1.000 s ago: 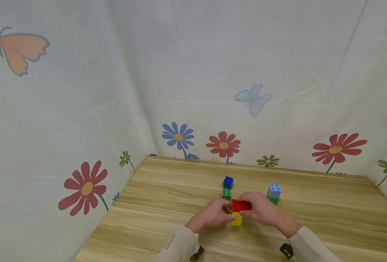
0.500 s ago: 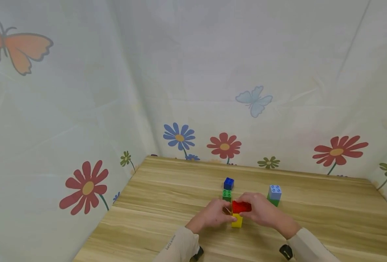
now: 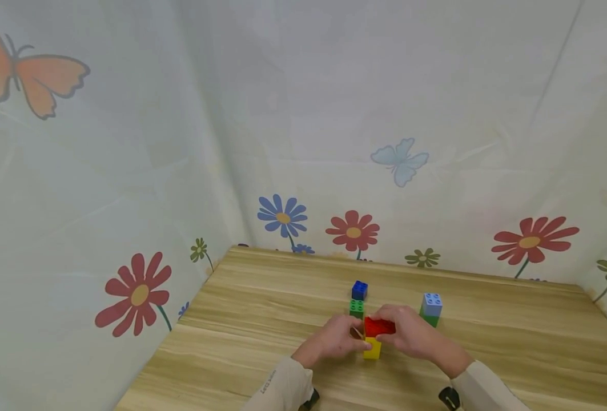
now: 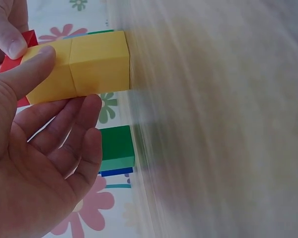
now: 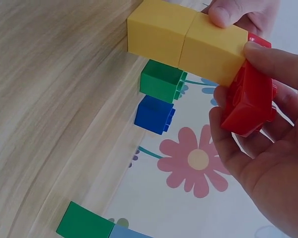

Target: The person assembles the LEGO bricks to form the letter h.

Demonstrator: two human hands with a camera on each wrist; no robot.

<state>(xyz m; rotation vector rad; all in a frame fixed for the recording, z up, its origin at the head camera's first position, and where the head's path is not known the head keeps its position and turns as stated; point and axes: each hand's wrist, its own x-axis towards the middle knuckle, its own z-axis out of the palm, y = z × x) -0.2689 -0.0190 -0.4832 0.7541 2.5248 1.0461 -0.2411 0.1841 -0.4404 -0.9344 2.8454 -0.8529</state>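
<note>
Two stacked yellow toy bricks [image 5: 188, 37] stand on the table, with a red brick [image 5: 249, 99] across their top that juts out to the right. My left hand [image 3: 336, 337] holds the upper yellow brick [image 4: 52, 69], its thumb on the near face and its fingers on the side behind. The red brick [image 3: 378, 327] sits in the grip of my right hand [image 3: 408, 331], thumb in front and fingers behind. In the right wrist view, the red brick's studs point away from the yellow ones. Seen from the head, my left fingers hide part of the stack's left side.
Just beyond the stack are a green brick [image 3: 356, 308] and a dark blue brick [image 3: 360, 290], standing apart on the wooden table [image 3: 262, 297]. A light blue brick [image 3: 432, 304] sits on a green one to the right. A flower-printed cloth [image 3: 313, 114] hangs behind.
The head view has tilted up a little, so the scene sits slightly lower in it. Both hands keep the same hold, and the bricks have not visibly moved on the table.
</note>
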